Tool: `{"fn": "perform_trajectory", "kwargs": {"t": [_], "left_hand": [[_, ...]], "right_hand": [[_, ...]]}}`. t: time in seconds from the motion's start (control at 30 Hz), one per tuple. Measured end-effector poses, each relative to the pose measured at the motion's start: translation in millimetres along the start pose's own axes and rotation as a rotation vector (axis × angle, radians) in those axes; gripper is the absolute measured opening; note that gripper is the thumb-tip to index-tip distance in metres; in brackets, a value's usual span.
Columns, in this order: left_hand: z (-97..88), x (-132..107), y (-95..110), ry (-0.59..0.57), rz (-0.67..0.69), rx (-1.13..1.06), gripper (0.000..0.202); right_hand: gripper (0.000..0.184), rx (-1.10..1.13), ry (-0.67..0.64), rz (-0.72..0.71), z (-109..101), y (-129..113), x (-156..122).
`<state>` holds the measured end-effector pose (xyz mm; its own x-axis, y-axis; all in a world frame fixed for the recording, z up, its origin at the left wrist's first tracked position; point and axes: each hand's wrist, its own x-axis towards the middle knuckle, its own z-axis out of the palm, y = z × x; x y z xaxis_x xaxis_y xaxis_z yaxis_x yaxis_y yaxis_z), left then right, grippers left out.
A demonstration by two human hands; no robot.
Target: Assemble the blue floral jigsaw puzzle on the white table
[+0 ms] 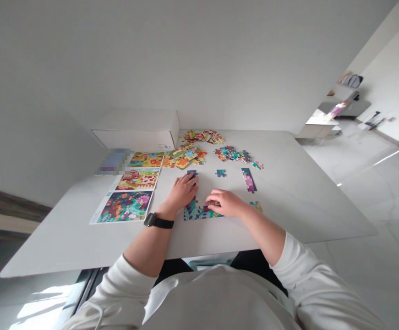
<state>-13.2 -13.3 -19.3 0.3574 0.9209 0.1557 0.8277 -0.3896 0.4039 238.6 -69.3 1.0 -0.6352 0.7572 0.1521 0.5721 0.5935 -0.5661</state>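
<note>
A partly joined jigsaw puzzle [194, 214] lies before me, its leaf-patterned bottom strip and left column showing. My left hand [183, 191] rests flat over the left column, fingers stretched out, with a dark blue piece [192, 173] peeking out beyond the fingertips. Bent fingers of my right hand [227, 202] close at a dark red puzzle piece [206, 208] just above the bottom strip; the hand hides part of the puzzle. Farther up sits a loose blue piece [221, 173]. A joined purple strip [248, 179] lies to the right, and a teal-and-yellow piece [256, 206] is beside my right forearm.
Heaps of blue-red pieces [232, 154], orange-yellow pieces [185, 156] and red-yellow pieces [202, 136] lie toward the wall. Picture sheets [98, 216] are on the left of the white table [305, 197], before a white box [133, 137]. One stray piece [258, 165] lies right of the heaps.
</note>
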Motion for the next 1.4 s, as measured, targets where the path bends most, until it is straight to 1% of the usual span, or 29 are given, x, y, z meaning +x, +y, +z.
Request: {"fn": "perform_trajectory", "kwargs": {"t": [0.13,0.2,0.27,0.37,0.4,0.47,0.53,0.6,0.67,0.83,0.9,0.97,1.07,1.17,1.27,1.4], "left_hand": [[-4.7,-1,4,0.258,0.066,-0.229,0.045],[-8.7,-4,8,0.351,0.042,-0.354,0.041],[-11.8,-8,13,0.37,-0.018,-0.459,0.034],[-14.3,-11,18,0.303,-0.115,-0.553,0.025],[-14.8,-12,19,0.288,-0.151,-0.557,0.025],[-15.9,-12,20,0.29,-0.219,-0.537,0.032],[-17.2,-12,21,0.312,-0.25,-0.534,0.044],[-18.5,-13,22,0.325,-0.254,-0.568,0.054],[-19.6,-13,22,0.337,-0.255,-0.61,0.06],[-21.6,-14,23,0.376,-0.257,-0.613,0.06],[-21.9,-14,23,0.38,-0.246,-0.601,0.057],[-21.6,-14,23,0.391,-0.244,-0.589,0.052],[-19.4,-12,22,0.407,-0.255,-0.587,0.046],[-15.6,-10,18,0.399,-0.28,-0.596,0.043],[-12.7,-7,14,0.384,-0.288,-0.606,0.044],[-13.1,-6,12,0.381,-0.282,-0.638,0.045]], "right_hand": [[0.016,0.023,0.051,0.016,-1,6,-1],[0.017,0.015,0.115,0.018,-4,10,-1],[0.018,-0.009,0.212,0.019,-10,14,-1],[0.019,-0.044,0.368,0.043,-26,20,-1],[0.02,-0.054,0.405,0.06,-32,22,-1],[0.019,-0.079,0.448,0.099,-45,27,1],[0.019,-0.114,0.448,0.14,-59,35,3],[0.018,-0.158,0.426,0.19,-73,45,7],[0.019,-0.211,0.389,0.269,-85,57,13],[0.024,-0.335,0.282,0.529,-112,92,29],[0.025,-0.374,0.236,0.58,-120,106,37],[0.026,-0.406,0.218,0.605,-125,119,46],[0.032,-0.445,0.242,0.616,-127,134,61],[0.035,-0.456,0.254,0.602,-123,144,79],[0.037,-0.443,0.235,0.586,-116,151,98],[0.044,-0.459,0.206,0.579,-109,159,122]]}}
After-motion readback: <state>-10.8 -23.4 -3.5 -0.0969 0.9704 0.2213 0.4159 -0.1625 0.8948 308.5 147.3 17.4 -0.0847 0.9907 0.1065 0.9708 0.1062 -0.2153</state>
